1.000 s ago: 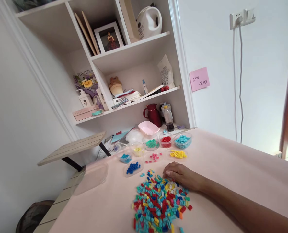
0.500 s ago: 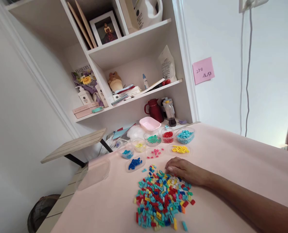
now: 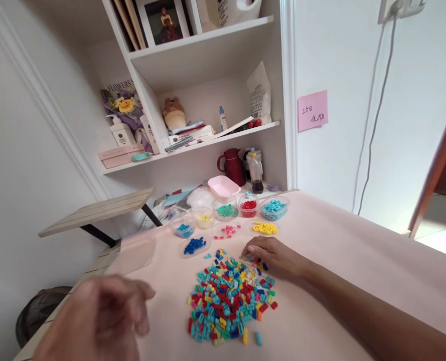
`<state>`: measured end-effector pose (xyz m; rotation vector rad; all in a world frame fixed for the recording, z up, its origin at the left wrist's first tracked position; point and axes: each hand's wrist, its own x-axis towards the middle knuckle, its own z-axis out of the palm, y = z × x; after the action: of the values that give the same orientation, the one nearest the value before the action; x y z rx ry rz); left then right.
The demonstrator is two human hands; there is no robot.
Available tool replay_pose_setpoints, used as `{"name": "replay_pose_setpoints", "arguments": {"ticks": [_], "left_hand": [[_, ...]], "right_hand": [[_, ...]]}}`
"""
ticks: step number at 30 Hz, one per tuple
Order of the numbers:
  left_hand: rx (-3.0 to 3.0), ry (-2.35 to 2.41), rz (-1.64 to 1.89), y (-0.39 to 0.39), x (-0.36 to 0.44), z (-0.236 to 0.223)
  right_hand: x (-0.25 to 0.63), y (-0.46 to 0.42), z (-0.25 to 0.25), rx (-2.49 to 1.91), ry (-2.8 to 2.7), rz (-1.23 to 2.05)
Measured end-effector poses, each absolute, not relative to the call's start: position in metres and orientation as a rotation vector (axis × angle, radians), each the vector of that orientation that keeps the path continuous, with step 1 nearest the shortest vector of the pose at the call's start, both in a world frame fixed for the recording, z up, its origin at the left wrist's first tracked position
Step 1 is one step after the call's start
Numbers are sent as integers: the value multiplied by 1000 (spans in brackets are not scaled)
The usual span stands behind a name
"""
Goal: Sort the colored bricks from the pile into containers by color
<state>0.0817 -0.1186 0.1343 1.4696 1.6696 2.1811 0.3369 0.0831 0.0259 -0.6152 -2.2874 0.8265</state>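
Observation:
A pile of small toy building bricks [image 3: 230, 296] in mixed colours lies on the pink tabletop. At its far right edge rests my right hand [image 3: 270, 253], fingers curled down and close together against the bricks. The fingertips are partly hidden, and I cannot make out what they hold. My left hand [image 3: 98, 316] is in the air left of the pile, blurred, its fingers loosely bent and apart; no brick shows in it. Beyond the pile stand clear containers with dark blue bricks [image 3: 194, 245], yellow bricks [image 3: 265, 228] and pink bricks [image 3: 228, 231].
Farther back are tubs of green bricks [image 3: 227, 210], red bricks [image 3: 249, 208] and light blue bricks [image 3: 274, 208]. A pink basin [image 3: 224, 186], a dark red jug [image 3: 234, 166] and a bottle [image 3: 256, 175] stand behind. A clear lid [image 3: 138, 253] lies at left.
My left hand has come into view at the lower left. My right hand stays at the pile's far right edge. The whole view has shifted, with the table things farther left.

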Motion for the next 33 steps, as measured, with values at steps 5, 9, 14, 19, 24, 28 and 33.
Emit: {"name": "replay_pose_setpoints", "arguments": {"ticks": [5, 9, 14, 19, 24, 28, 33], "left_hand": [[1354, 1614, 1878, -54, 86, 142], [1442, 2060, 1679, -24, 63, 109], [1547, 2494, 1267, -15, 40, 58], [1917, 2629, 690, -11, 45, 30], [2065, 2532, 589, -7, 51, 23], [2117, 2496, 578, -8, 50, 21], [2158, 2400, 565, -8, 50, 18]], "right_hand": [[339, 83, 30, -712, -2239, 726], [341, 83, 32, -839, -2273, 521], [342, 89, 23, -987, -2412, 393], [341, 93, 13, -927, -2456, 440], [338, 90, 14, -889, -2426, 595], [334, 89, 14, -959, -2387, 612], [318, 91, 26, -949, -2443, 524]]}}
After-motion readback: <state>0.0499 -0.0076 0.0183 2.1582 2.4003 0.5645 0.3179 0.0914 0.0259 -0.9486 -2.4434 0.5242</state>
